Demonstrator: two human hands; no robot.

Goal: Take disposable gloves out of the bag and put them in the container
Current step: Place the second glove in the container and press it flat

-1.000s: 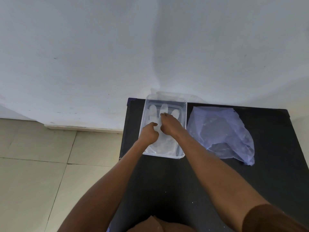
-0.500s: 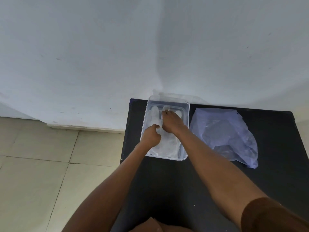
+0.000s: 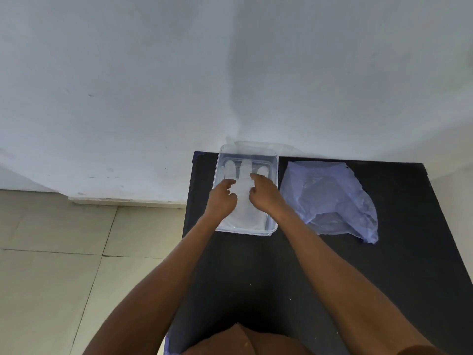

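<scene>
White wall behind, tiled floor (image 3: 51, 252) left; black table (image 3: 256, 272) pushed up to wall.

Landmark = clear tub (image 3: 272, 160), at table's far left corner.
- Glove (image 3: 243, 201): white, lies flat inside tub. Long axis runs near–far; fingers point to far wall of tub, cuff at near wall.
- Bag (image 3: 330, 198): pale blue, crumpled, on table just right of tub. Contents not readable thru the film.
- L hand (image 3: 221, 201): over tub's left half, fingers curled, tips on/at glove's left edge. Not clearly pinching; can't tell if it grips.
- R hand (image 3: 263, 194): over tub's right half, forefinger out toward base of glove fingers, rest curled. Pressing or pinching — can't tell.

Key relation: glove sits btwn the two hands, directly under fingertips, both equally close. R hand nearer bag.

Judgement: glove placed; hands look to be smoothing it flat. Next fetch likely falls to R hand, reaching right of tub.
</scene>
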